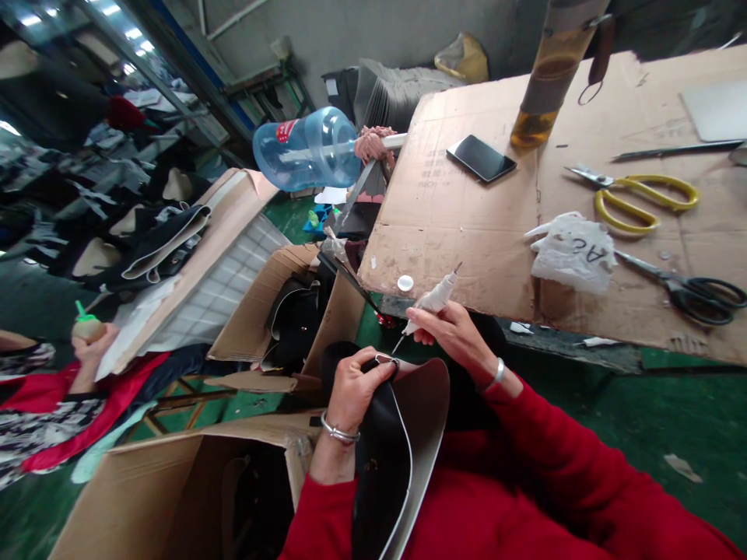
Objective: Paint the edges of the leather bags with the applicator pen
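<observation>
My left hand [355, 386] pinches the top edge of a black leather-like piece [379, 451] with a pale grey inner side. A small dark loop or ring shows at the pinched edge. The piece hangs curved over my lap. In my right hand [449, 334] is a white-wrapped tool [435, 297] with a thin metal point at each end. Its lower point reaches the edge of the black piece beside my left fingertips; whether it touches or enters the material I cannot tell. A white round cap [405, 283] lies near the table corner.
The cardboard-covered table [449, 210] holds a phone [482, 159], a bottle of amber liquid [540, 93], yellow-handled scissors [633, 194], black-handled scissors [694, 292] and crumpled plastic [572, 253]. Cardboard boxes [145, 482] stand left; a co-worker's hand [93, 354] holds a cup. A water jug [309, 148] lies behind.
</observation>
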The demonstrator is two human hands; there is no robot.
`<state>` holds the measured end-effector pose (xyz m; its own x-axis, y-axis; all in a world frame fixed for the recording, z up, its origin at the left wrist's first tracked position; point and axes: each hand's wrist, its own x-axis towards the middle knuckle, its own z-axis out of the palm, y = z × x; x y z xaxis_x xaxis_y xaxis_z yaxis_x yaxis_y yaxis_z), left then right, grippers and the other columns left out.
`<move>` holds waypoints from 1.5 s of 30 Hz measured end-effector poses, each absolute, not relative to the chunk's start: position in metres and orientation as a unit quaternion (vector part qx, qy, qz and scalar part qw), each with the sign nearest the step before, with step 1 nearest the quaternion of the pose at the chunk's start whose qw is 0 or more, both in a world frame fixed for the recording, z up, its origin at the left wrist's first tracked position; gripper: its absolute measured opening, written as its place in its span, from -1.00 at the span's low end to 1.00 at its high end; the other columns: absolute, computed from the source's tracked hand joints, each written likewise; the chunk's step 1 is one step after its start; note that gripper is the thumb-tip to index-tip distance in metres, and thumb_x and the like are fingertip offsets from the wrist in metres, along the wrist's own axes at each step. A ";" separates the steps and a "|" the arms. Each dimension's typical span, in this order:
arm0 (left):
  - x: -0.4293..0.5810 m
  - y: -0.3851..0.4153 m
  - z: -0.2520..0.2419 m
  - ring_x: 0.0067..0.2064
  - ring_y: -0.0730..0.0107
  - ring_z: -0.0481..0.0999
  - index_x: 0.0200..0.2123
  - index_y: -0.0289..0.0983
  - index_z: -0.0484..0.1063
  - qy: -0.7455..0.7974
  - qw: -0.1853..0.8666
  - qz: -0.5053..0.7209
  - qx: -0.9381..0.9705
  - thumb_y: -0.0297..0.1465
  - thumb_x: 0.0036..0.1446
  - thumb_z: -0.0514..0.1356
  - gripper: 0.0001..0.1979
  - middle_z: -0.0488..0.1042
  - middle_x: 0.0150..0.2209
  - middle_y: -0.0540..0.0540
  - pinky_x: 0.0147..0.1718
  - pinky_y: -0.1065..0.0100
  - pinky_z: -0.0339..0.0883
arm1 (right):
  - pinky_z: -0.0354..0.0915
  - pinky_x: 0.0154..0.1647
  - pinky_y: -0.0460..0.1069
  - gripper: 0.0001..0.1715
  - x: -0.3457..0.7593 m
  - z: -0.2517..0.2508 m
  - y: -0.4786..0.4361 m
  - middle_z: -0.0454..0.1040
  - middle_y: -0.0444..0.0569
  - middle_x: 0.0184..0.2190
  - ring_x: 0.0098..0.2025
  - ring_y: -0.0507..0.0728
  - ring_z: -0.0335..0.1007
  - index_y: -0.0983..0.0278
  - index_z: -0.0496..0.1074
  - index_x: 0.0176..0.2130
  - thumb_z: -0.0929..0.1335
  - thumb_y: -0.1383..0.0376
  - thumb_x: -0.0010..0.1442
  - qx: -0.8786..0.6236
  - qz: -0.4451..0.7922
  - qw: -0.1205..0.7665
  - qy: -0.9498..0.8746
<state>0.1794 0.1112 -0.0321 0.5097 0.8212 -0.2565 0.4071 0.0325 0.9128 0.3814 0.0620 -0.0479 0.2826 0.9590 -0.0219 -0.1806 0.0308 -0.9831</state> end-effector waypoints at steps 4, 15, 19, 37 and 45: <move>0.175 0.112 -0.034 -0.37 0.34 0.42 -0.45 -0.27 0.60 0.486 0.546 0.166 0.662 -0.24 0.09 0.33 -0.79 0.53 -0.45 -0.03 -0.35 0.39 0.23 | 0.33 -0.47 -0.07 -0.64 0.392 -0.042 0.061 0.48 -0.11 -0.48 -0.48 0.05 0.41 0.27 0.48 -0.35 0.43 0.04 0.28 -0.502 0.389 0.674 -0.377; 0.169 0.117 -0.036 -0.41 0.41 0.37 -0.47 -0.33 0.56 0.472 0.592 0.114 0.643 -0.24 0.04 0.39 -0.75 0.46 -0.49 -0.01 -0.40 0.41 0.16 | 0.38 -0.10 0.01 -0.82 0.419 -0.051 0.065 0.59 -0.05 -0.18 -0.17 0.15 0.52 0.20 0.54 -0.14 0.45 0.17 0.31 -0.591 0.138 0.619 -0.499; 0.165 0.120 -0.040 -0.42 0.47 0.34 -0.46 -0.32 0.57 0.480 0.639 0.159 0.580 -0.28 -0.04 0.44 -0.78 0.43 -0.50 0.03 -0.40 0.46 0.15 | 0.38 -0.08 0.03 -0.84 0.419 -0.052 0.066 0.62 -0.05 -0.16 -0.15 0.18 0.51 0.17 0.55 -0.13 0.46 0.18 0.30 -0.609 0.111 0.572 -0.539; 0.154 0.123 -0.045 -0.40 0.47 0.35 -0.41 -0.34 0.56 0.487 0.638 0.165 0.574 -0.20 -0.01 0.46 -0.69 0.44 -0.45 0.00 -0.40 0.46 0.15 | 0.38 -0.47 -0.06 -0.58 0.426 -0.044 0.075 0.61 -0.01 -0.38 -0.44 0.09 0.52 0.32 0.51 -0.17 0.47 0.00 0.24 -0.546 0.221 0.759 -0.276; 0.153 0.126 -0.046 -0.38 0.46 0.36 -0.44 -0.33 0.56 0.456 0.667 0.190 0.558 -0.22 0.01 0.45 -0.72 0.40 -0.46 0.02 -0.35 0.44 0.17 | 0.30 -0.54 -0.09 -0.53 0.391 -0.041 0.053 0.53 -0.04 -0.53 -0.56 0.02 0.38 0.33 0.51 -0.40 0.44 -0.02 0.27 -0.482 0.468 0.657 -0.342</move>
<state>0.1526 0.1262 -0.0461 0.5121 0.7622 -0.3958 0.2558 0.3046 0.9175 0.3915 0.0534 -0.0406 0.3284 0.9445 -0.0023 -0.2863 0.0972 -0.9532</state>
